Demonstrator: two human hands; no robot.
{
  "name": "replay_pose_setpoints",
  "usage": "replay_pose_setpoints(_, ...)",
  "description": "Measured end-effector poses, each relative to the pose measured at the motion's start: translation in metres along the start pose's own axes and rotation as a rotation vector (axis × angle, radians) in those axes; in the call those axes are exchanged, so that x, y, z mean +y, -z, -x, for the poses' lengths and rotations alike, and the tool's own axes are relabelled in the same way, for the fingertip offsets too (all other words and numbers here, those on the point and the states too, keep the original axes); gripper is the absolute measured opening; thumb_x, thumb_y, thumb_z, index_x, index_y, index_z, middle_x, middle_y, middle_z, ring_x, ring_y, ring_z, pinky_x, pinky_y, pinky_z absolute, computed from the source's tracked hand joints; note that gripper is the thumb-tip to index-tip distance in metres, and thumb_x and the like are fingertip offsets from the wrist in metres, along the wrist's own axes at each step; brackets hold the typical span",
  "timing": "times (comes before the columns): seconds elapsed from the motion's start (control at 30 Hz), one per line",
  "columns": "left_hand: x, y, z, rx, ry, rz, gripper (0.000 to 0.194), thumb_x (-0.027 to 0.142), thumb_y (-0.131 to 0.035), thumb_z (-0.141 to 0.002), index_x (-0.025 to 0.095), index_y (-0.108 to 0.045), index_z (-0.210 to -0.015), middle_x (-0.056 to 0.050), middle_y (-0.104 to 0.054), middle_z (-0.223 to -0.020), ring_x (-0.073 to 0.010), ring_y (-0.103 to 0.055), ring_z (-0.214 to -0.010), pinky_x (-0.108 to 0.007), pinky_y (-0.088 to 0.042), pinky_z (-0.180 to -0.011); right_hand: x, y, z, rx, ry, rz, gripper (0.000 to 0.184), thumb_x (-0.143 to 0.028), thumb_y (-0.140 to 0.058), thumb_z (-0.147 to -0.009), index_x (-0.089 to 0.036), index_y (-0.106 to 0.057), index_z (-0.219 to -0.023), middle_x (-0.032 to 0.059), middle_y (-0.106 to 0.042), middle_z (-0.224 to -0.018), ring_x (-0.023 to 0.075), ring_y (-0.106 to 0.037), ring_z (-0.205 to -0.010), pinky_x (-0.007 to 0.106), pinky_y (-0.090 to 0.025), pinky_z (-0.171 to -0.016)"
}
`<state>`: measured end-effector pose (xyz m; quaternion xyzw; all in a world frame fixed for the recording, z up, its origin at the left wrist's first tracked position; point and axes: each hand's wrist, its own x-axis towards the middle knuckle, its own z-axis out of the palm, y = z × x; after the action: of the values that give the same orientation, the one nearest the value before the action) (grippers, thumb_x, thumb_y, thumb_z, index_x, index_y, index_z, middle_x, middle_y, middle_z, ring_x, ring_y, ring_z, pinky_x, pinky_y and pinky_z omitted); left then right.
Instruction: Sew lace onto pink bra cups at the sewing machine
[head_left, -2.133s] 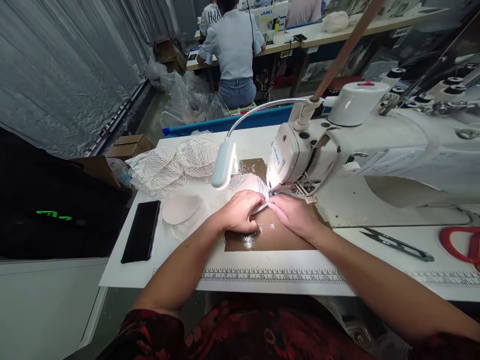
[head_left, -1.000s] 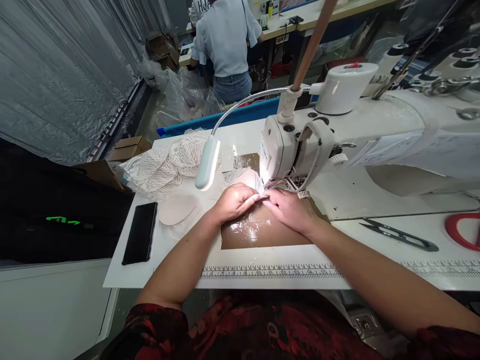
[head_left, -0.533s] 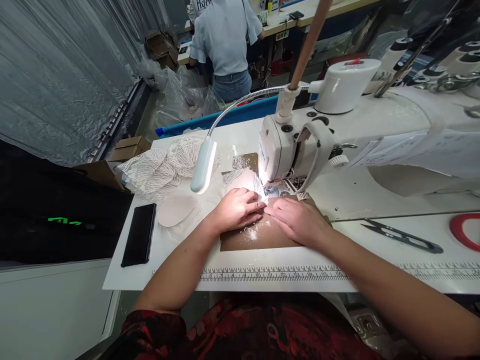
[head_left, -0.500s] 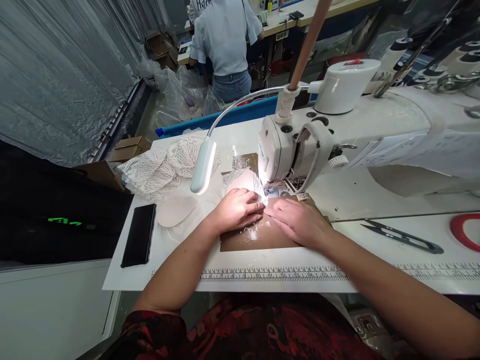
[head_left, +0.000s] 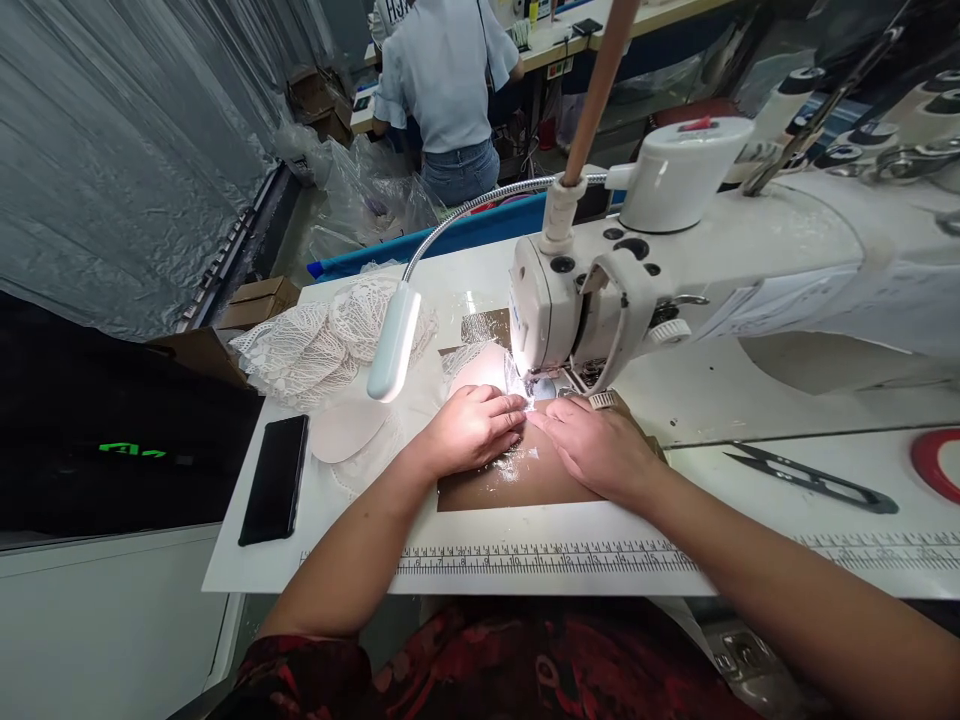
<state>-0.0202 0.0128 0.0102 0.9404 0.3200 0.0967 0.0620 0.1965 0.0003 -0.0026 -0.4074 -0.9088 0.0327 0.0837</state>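
Note:
A white sewing machine [head_left: 675,260] stands on the white table [head_left: 525,530]. Under its needle lies a pale padded cup with white lace [head_left: 480,368], lit by the gooseneck lamp [head_left: 391,345]. My left hand [head_left: 472,428] rests on the piece with its fingers curled and pressed on the fabric just left of the presser foot. My right hand [head_left: 600,445] lies flat on the brown plate [head_left: 517,485] with its fingertips on the fabric edge at the needle. The two hands' fingertips almost touch.
A heap of lace cups [head_left: 322,340] and a loose pad [head_left: 345,430] lie at the left, with a black phone [head_left: 274,492] near the table's edge. Thread snips [head_left: 814,480] and a red ring [head_left: 937,465] lie at the right. Another person [head_left: 450,90] sits at a far table.
Both hands have stayed at the needle, shifting slightly as the fabric moves. The view has tilted a little, so the machine and lamp sit further left.

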Motion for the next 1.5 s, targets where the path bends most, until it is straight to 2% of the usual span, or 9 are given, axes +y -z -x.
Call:
replay_pose_setpoints(0.37,-0.002,-0.007,-0.002,0.075,0.104,-0.042,0.038,0.037,-0.039,-0.095,0.016,-0.061,-0.117,-0.009,-0.058,-0.129,-0.0239,-0.052,-0.100,-0.039,-0.043,-0.087,0.000,-0.007,-0.006,0.062,-0.075,0.101,0.037,-0.014,-0.042,-0.084,-0.021,-0.066,-0.112,0.0065,-0.063,-0.080,0.0184,-0.052,-0.068,0.029,-0.029,-0.054)
replay_pose_setpoints(0.63,-0.006,-0.012,-0.002,0.138,0.220,-0.094,0.039,0.039,-0.039,-0.093,0.017,-0.058,-0.119,-0.012,-0.056,-0.128,-0.0271,-0.051,-0.105,-0.043,-0.042,-0.090,0.007,-0.006,-0.002,0.107,-0.067,-0.016,0.041,-0.016,-0.042,-0.086,-0.027,-0.064,-0.119,0.0014,-0.067,-0.085,0.0149,-0.056,-0.067,0.028,-0.030,-0.050)
replay_pose_setpoints(0.8,-0.012,-0.012,-0.001,0.173,0.317,-0.110,0.038,0.040,-0.041,-0.092,0.017,-0.059,-0.117,-0.012,-0.057,-0.126,-0.0299,-0.049,-0.112,-0.045,-0.042,-0.092,0.012,-0.007,-0.004,0.147,-0.036,-0.059,0.037,-0.019,-0.041,-0.088,-0.026,-0.066,-0.114,0.0007,-0.069,-0.086,0.0153,-0.060,-0.072,0.027,-0.036,-0.054)
replay_pose_setpoints(1.03,-0.021,-0.013,0.005,0.208,0.425,-0.074,0.038,0.040,-0.045,-0.090,0.019,-0.059,-0.118,-0.012,-0.056,-0.128,-0.0288,-0.048,-0.114,-0.046,-0.043,-0.094,0.018,-0.015,-0.004,0.165,-0.003,-0.024,0.035,-0.025,-0.040,-0.089,-0.026,-0.067,-0.112,0.0016,-0.070,-0.092,0.0177,-0.063,-0.068,0.030,-0.042,-0.051)
replay_pose_setpoints(1.17,-0.026,0.001,0.017,0.220,0.458,-0.033,0.043,0.043,-0.046,-0.089,0.021,-0.053,-0.126,-0.012,-0.051,-0.134,-0.0289,-0.048,-0.118,-0.046,-0.044,-0.094,0.021,-0.017,-0.004,0.139,0.022,-0.031,0.037,-0.024,-0.038,-0.089,-0.026,-0.066,-0.114,0.0026,-0.070,-0.094,0.0187,-0.064,-0.069,0.031,-0.046,-0.054)
replay_pose_setpoints(1.27,-0.028,0.026,0.039,0.299,0.654,-0.085,0.041,0.036,-0.039,-0.092,0.021,-0.048,-0.129,-0.010,-0.054,-0.130,-0.0280,-0.049,-0.118,-0.045,-0.043,-0.095,0.023,-0.017,-0.004,0.122,0.027,-0.037,0.039,-0.024,-0.037,-0.089,-0.025,-0.066,-0.115,0.0034,-0.070,-0.093,0.0192,-0.065,-0.068,0.032,-0.047,-0.054)
replay_pose_setpoints(1.37,-0.031,0.051,0.074,0.276,1.016,-0.222,0.035,0.028,-0.040,-0.090,0.017,-0.051,-0.121,-0.013,-0.058,-0.122,-0.0290,-0.049,-0.116,-0.045,-0.041,-0.096,0.024,-0.016,-0.005,0.094,0.019,-0.042,0.040,-0.025,-0.036,-0.090,-0.024,-0.066,-0.116,0.0038,-0.069,-0.093,0.0195,-0.064,-0.067,0.033,-0.047,-0.056)
replay_pose_setpoints(1.43,-0.033,0.060,0.100,0.250,1.157,-0.253,0.029,0.026,-0.044,-0.085,0.010,-0.056,-0.108,-0.020,-0.060,-0.112,-0.0352,-0.049,-0.113,-0.052,-0.039,-0.093,0.023,-0.016,-0.005,0.071,0.000,-0.053,0.040,-0.026,-0.035,-0.090,-0.026,-0.066,-0.116,0.0032,-0.069,-0.094,0.0194,-0.064,-0.066,0.034,-0.047,-0.056)
replay_pose_setpoints(1.5,-0.033,0.062,0.124,0.208,1.221,-0.235,0.019,0.024,-0.050,-0.079,0.010,-0.058,-0.090,-0.022,-0.061,-0.099,-0.0379,-0.051,-0.106,-0.053,-0.041,-0.087,0.023,-0.016,-0.006,0.050,-0.015,-0.063,0.041,-0.027,-0.035,-0.090,-0.027,-0.066,-0.116,0.0027,-0.069,-0.095,0.0193,-0.063,-0.065,0.035,-0.048,-0.057)
